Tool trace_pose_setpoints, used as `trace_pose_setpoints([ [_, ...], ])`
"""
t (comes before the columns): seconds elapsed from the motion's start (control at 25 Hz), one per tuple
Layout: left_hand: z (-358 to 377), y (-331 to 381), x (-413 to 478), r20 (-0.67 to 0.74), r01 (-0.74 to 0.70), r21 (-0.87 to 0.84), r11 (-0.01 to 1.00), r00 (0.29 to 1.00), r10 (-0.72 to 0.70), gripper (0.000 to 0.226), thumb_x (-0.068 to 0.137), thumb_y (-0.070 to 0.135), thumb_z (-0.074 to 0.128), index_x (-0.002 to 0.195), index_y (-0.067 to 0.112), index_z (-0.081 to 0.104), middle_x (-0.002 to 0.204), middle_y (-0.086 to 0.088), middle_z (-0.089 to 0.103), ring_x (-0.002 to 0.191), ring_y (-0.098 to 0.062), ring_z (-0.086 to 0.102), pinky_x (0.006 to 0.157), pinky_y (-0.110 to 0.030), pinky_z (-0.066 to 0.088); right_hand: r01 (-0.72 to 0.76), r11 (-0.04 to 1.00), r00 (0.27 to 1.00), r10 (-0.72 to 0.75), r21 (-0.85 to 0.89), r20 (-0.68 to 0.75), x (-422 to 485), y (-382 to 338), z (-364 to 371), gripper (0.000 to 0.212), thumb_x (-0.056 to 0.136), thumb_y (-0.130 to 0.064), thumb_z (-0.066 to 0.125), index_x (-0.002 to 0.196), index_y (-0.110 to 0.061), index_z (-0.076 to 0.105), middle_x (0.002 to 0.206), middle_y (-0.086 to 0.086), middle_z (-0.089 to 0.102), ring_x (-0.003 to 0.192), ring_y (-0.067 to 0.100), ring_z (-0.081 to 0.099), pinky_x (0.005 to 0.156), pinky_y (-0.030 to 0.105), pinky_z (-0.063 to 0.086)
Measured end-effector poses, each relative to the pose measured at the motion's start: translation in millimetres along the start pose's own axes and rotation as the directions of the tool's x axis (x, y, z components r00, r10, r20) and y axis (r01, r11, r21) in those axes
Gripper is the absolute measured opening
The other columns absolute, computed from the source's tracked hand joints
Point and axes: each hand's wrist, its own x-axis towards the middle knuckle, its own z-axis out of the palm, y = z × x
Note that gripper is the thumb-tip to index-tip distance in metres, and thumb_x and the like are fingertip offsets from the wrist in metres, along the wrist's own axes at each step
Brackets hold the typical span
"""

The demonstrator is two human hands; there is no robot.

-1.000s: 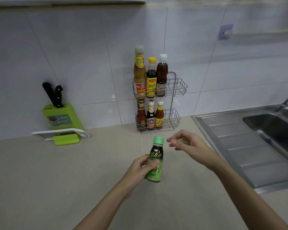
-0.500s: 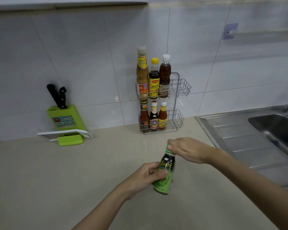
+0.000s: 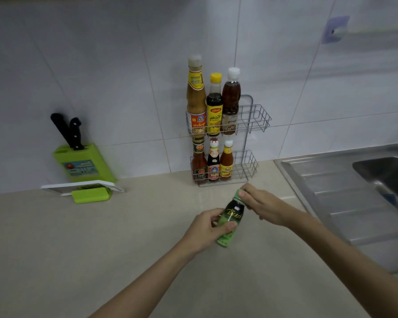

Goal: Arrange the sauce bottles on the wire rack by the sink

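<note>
A: Starting left of the wire rack (image 3: 228,143): a green knife block (image 3: 84,162) leans against the tiled wall, well away from the action, with a white-and-green tool lying flat in front of it.

B: And the rack itself stands on the desk (image 3: 78,249) against the wall, two tiers, three bottles on each, all crowded to the rack's left end. The right end of both tiers looks free.

A: In front of the rack, the green bottle (image 3: 230,220) is up off the desk, tilted, cap pointing toward the rack. Left hand (image 3: 208,230) is wrapped round its lower body, fingers and thumb closed on it.

B: Right hand (image 3: 262,206) is pinched over the green cap, fingertips curled tight around the top. So both hands are gripping the one bottle.

A: Looks like a handover or a cap check before placing, I'd say. This is the seventh bottle and it isn't shelved yet.

B: Next move, by my reckoning: carry it to an open slot at the rack's right end, clear the wire rail, and lower it upright beside the three already there.

A: And right of the rack, the steel sink (image 3: 354,193) plays no part.
</note>
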Motion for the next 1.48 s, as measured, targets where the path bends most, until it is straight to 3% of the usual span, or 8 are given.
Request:
trace_pose_setpoints([
  [0.12,-8,2,31,0.028,-0.005,0.047,0.999,1.000,0.004,0.036,0.080,0.039,0.073,0.113,0.025,0.068,0.106,-0.004,0.074,0.097,-0.016,0.069,0.084,-0.029,0.055,-0.054,0.920,0.993,0.091,0.388,-0.077,15,11,8,0.027,0.090,-0.041,0.059,0.105,-0.020,0.052,0.090,0.008,0.065,0.068,0.017,0.061,0.053,0.026,0.053],
  [0.24,-25,-5,63,-0.036,0.025,0.121,0.992,0.999,-0.021,0.035,0.084,0.029,0.070,0.117,0.016,0.065,0.109,0.000,0.071,0.101,-0.010,0.064,0.083,-0.016,0.049,-0.108,0.867,0.937,0.252,0.486,-0.242,41,37,-1,0.024,0.087,-0.033,0.066,0.103,-0.018,0.056,0.092,0.011,0.067,0.070,0.024,0.065,0.067,0.046,0.058],
  [0.44,-78,-37,98,-0.365,0.184,-0.191,0.964,0.899,-0.243,0.010,0.092,0.013,0.059,0.096,0.014,0.068,0.104,-0.007,0.069,0.103,-0.023,0.063,0.082,-0.028,0.048,-0.067,0.746,0.528,0.590,0.663,-0.611,92,86,-32,0.023,0.088,-0.030,0.064,0.103,-0.017,0.052,0.086,-0.001,0.063,0.066,0.014,0.065,0.080,0.053,0.055],
  [0.52,-92,-42,109,-0.428,0.177,-0.343,0.923,0.845,-0.321,0.013,0.094,0.009,0.054,0.098,0.009,0.067,0.107,-0.014,0.068,0.112,-0.030,0.061,0.088,-0.037,0.049,-0.092,0.752,0.461,0.613,0.653,-0.641,112,93,-47,0.031,0.090,-0.029,0.062,0.112,-0.012,0.050,0.096,0.007,0.064,0.070,0.016,0.062,0.076,0.042,0.053],
  [0.88,-110,-45,163,-0.279,0.249,-0.428,0.869,0.878,-0.389,0.063,0.098,0.048,0.037,0.150,0.015,0.025,0.157,-0.003,0.031,0.144,-0.017,0.031,0.119,-0.044,0.028,-0.218,0.918,0.678,0.387,0.332,-0.625,178,105,-34,0.036,0.087,-0.024,0.066,0.116,-0.011,0.049,0.093,0.000,0.061,0.079,0.023,0.061,0.065,0.030,0.040],
  [1.12,-98,-43,173,-0.159,0.270,-0.411,0.871,0.920,-0.359,0.069,0.095,0.062,0.017,0.153,0.026,0.012,0.162,0.011,0.015,0.149,-0.007,0.014,0.124,-0.036,0.012,-0.181,0.973,0.853,0.227,0.143,-0.471,189,117,-21,0.037,0.085,-0.013,0.069,0.115,-0.004,0.051,0.104,0.013,0.066,0.073,0.024,0.058,0.061,0.027,0.039],
  [1.28,-90,-35,171,-0.155,0.252,-0.358,0.899,0.934,-0.323,0.061,0.096,0.059,0.011,0.152,0.033,0.009,0.160,0.015,0.016,0.148,-0.005,0.012,0.124,-0.034,0.010,-0.189,0.951,0.865,0.279,0.244,-0.417,188,125,-17,0.035,0.083,-0.008,0.070,0.113,-0.002,0.053,0.117,0.015,0.064,0.071,0.024,0.060,0.053,0.005,0.042],
  [1.48,-100,-28,152,-0.088,0.301,-0.211,0.930,0.942,-0.325,0.060,0.097,0.058,0.011,0.152,0.033,0.006,0.161,0.014,0.012,0.149,-0.008,0.011,0.125,-0.036,0.010,-0.273,0.932,0.884,0.340,0.237,-0.319,178,114,-30,0.067,0.077,-0.016,0.077,0.133,-0.006,0.042,0.130,0.010,0.057,0.089,0.029,0.063,0.073,0.032,0.046],
])
